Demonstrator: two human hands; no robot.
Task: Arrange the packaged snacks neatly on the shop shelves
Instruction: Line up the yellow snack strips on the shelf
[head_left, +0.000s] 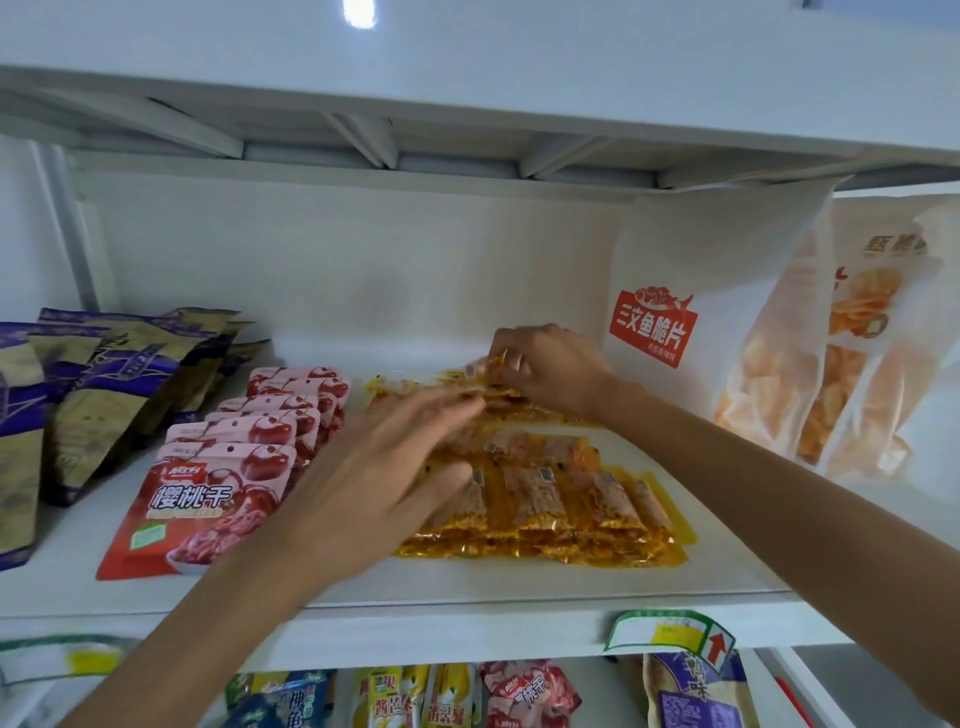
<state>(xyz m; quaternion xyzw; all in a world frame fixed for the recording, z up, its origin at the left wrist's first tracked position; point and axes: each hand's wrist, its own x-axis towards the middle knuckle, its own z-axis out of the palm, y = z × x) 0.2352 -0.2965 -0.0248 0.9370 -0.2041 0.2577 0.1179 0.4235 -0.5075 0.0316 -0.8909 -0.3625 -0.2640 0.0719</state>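
Both hands reach onto a white shelf (519, 577) where flat yellow packs (550, 499) lie in overlapping rows running from the front edge toward the back wall. The left hand (384, 483) lies across the rows at about 9 o'clock of the pile, its fingers straight and spread, pressing flat on the wrappers (it is motion-blurred, so the fingertips are hard to make out). The right hand (545, 369) sits at 12 o'clock of the pile, near the back of the shelf, its fingers curled and pinching the top edge of the rearmost yellow pack, which is lifted slightly off the row. Just beside the pile at 9 o'clock stands a row of red cherry packs (208, 499), leaning one behind another, the front one lying lowest with its label facing up. Further on at 9 o'clock, purple-and-tan bags (104, 389) stand tilted in a group at the shelf's left end. At 3 o'clock of the pile, tall white crisp bags (711, 291) stand upright, reaching almost to the shelf above, with clear windows showing orange crisps. A green-and-yellow price tag (670, 634) hangs on the shelf's front lip at 5 o'clock, and below it a lower shelf holds more mixed snack packs (524, 696).
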